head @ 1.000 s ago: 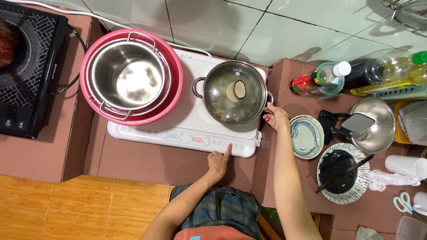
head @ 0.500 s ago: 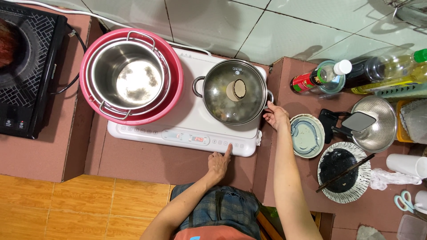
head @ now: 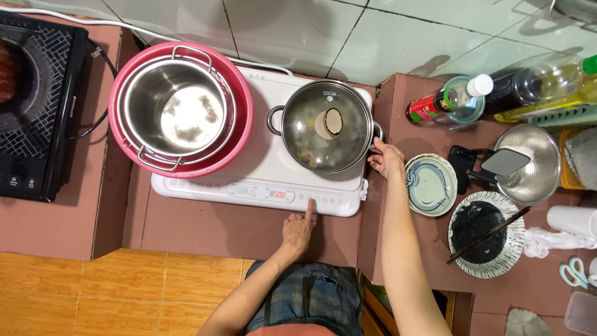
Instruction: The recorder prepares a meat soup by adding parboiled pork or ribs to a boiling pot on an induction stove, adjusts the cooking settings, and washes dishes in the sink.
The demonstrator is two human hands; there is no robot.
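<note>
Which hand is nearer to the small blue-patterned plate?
The right. The right hand grips the pot handle just left of the small blue-patterned plate. The left hand presses the cooktop controls, farther left.

2 hands: left (head: pixel 297 231), right (head: pixel 387 160); 2 cooktops: white (head: pixel 205 182), black (head: pixel 34 106); 2 pots: lidded (head: pixel 326 127), open (head: pixel 176 107); 1 pink basin (head: pixel 242 124); 2 plates (head: pixel 430 185) (head: pixel 486 233); 3 bottles (head: pixel 444 102) (head: pixel 535 84) (head: pixel 578 93); 1 strainer (head: pixel 528 163); 1 pair chopsticks (head: pixel 488 234)
</note>
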